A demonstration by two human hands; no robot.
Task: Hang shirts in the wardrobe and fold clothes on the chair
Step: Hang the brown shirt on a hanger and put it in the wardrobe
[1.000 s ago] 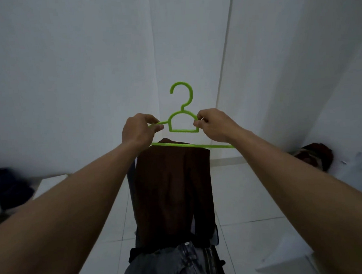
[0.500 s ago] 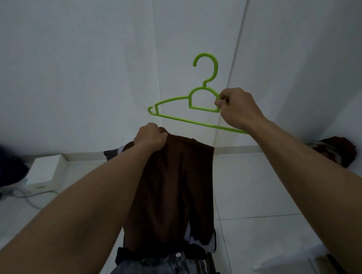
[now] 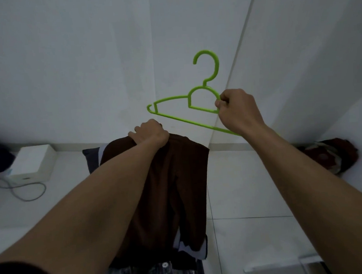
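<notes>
Brown cloth garment [image 3: 178, 179] hangs down the middle of the frame, its top edge bunched in the left hand [image 3: 150, 133], whose fingers curl tight around the cloth. Up and to the right, the right hand [image 3: 235, 110] grips the bright green plastic hanger [image 3: 189, 102] at its loop, fingers closed on it, with the hanger apart from the garment. At the left, a white box [image 3: 32, 163] and grey cord [image 3: 28, 191] lie on the floor [image 3: 253, 185].

One hanger [image 3: 189, 100], one brown garment [image 3: 178, 179], two hands [image 3: 151, 134] [image 3: 236, 110].
</notes>
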